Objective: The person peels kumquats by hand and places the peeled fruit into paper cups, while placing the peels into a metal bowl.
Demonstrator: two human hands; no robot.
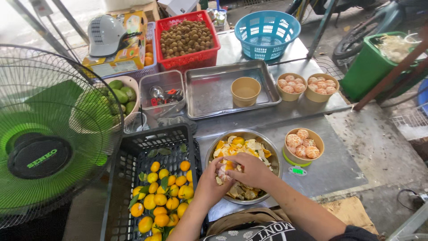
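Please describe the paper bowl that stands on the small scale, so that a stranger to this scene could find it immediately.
Start at the steel bowl of orange peel over which both hands work. Just to its right stands a tan paper bowl on a small scale with a green display. Unlike the two filled bowls farther back, it sits alone on the scale.

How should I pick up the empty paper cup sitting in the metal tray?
Take the empty paper cup by its side wall just under the rim, coming down from above. It stands upright with its mouth open and bare metal tray all round, so a grip from either side looks unobstructed.
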